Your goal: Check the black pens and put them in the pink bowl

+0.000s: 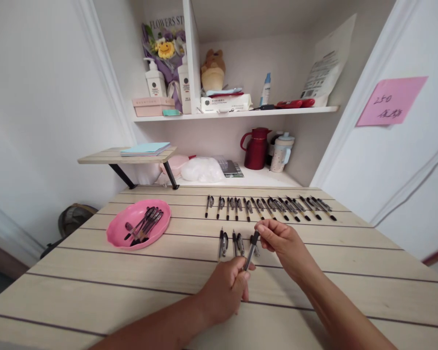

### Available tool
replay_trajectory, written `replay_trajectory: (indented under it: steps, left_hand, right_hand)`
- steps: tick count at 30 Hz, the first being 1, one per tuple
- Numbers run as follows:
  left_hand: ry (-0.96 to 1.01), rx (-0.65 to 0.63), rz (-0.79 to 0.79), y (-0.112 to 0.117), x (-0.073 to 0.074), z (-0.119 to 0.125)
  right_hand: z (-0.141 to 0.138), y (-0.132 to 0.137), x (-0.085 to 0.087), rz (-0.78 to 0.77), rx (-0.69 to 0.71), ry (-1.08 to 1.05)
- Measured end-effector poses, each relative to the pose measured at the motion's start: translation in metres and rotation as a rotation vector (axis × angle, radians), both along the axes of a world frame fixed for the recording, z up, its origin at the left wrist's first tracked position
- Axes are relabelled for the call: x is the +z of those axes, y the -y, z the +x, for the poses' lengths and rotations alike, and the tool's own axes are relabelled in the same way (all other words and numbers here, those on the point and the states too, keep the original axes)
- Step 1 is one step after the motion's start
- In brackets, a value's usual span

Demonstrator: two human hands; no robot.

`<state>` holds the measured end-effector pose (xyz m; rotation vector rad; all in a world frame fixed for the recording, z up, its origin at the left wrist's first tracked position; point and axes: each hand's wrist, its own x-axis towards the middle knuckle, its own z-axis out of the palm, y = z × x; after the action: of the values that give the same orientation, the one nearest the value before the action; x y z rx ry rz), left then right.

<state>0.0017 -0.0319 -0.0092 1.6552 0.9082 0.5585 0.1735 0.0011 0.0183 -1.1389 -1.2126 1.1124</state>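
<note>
A clear-barrelled pen (250, 254) with a black upper part slants between my two hands. My left hand (226, 284) is closed around its lower end, while the fingertips of my right hand (281, 243) pinch the black end at the top. Just beyond, disassembled pens (235, 243) lie on the table with their caps (225, 243) beside them; my left hand partly covers this near group. Farther back runs a long row of pens (228, 208), each with a separate cap alongside. Several more pens (148, 223) are heaped in a pink scalloped dish (113, 232) at left.
The slatted wooden table (131, 272) meets a white shelf unit at the back. A small raised stand (98, 155) with blue paper (146, 148) is at back left. A red jug (256, 148) and a pale cup (282, 153) stand behind the pen row.
</note>
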Motion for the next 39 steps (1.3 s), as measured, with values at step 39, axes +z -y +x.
replay_trajectory:
  steps: [39]
  left_hand:
    - [-0.038,0.054,0.102,0.0043,0.0002,0.0046]
  right_hand:
    - [-0.0083,0.0038,-0.005,0.024,-0.002,-0.171]
